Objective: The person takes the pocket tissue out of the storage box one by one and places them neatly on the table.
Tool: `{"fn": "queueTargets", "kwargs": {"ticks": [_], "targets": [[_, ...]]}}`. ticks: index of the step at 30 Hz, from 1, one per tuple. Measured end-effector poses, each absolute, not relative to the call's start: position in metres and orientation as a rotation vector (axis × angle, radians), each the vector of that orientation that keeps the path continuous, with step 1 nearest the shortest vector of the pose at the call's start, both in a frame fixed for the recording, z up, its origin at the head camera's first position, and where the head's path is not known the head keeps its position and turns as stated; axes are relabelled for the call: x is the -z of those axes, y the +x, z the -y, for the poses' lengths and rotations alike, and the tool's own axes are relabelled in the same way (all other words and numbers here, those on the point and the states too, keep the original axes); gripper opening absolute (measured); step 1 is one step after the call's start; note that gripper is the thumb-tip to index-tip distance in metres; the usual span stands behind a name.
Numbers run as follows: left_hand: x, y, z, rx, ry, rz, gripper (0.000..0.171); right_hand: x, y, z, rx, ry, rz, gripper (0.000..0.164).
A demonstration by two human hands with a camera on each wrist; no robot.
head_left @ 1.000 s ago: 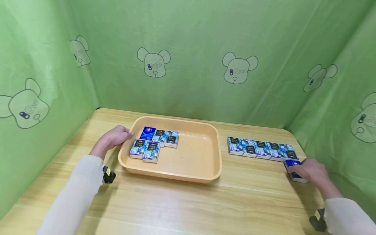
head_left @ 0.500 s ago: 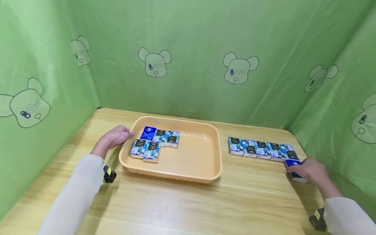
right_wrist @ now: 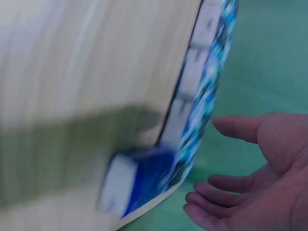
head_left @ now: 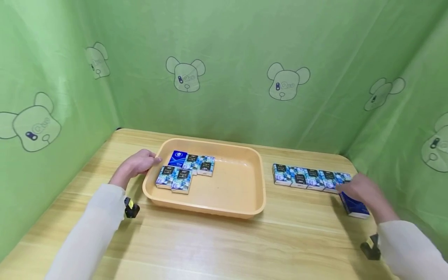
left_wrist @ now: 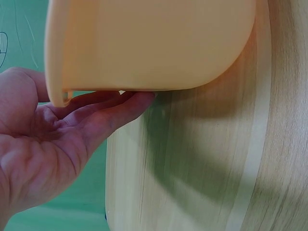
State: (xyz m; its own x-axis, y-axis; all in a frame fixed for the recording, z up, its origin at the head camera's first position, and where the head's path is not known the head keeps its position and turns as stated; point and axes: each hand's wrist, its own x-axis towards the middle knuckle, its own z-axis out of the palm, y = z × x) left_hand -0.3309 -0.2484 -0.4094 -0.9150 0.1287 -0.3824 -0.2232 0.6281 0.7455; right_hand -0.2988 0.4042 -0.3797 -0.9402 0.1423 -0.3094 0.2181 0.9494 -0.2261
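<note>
The right hand (head_left: 364,190) is over the right end of a row of five floral tissue packs (head_left: 314,179), thumb and fingers spread, pinching nothing. Just below it, the plain blue tissue pack (head_left: 354,206) lies flat on the table (head_left: 280,241), set nearer the person than the row and apparently touching its end. For a clean pick-up, thumb and fingers are best set on opposite sides of one pack, squeezing gently, since the packs look likely to dent; lifting straight up should spare the neighbours a knock. The left hand (head_left: 138,162) grips the left rim of the tray (head_left: 227,190), thumb over the edge and fingers along the outside; light, steady pressure there should be enough to stop it sliding
</note>
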Motion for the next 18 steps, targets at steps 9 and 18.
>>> {"fn": "queueTargets", "kwargs": {"ticks": [9,18], "targets": [[0.410,-0.332,0.247,-1.204,-0.073,-2.442,0.046,0.375,-0.321,-0.315,0.420,0.112,-3.011,0.065],[0.410,-0.332,0.248,-1.201,-0.074,-2.446,0.046,0.379,-0.335,-0.213,0.530,-0.039,-3.113,0.053]]}}
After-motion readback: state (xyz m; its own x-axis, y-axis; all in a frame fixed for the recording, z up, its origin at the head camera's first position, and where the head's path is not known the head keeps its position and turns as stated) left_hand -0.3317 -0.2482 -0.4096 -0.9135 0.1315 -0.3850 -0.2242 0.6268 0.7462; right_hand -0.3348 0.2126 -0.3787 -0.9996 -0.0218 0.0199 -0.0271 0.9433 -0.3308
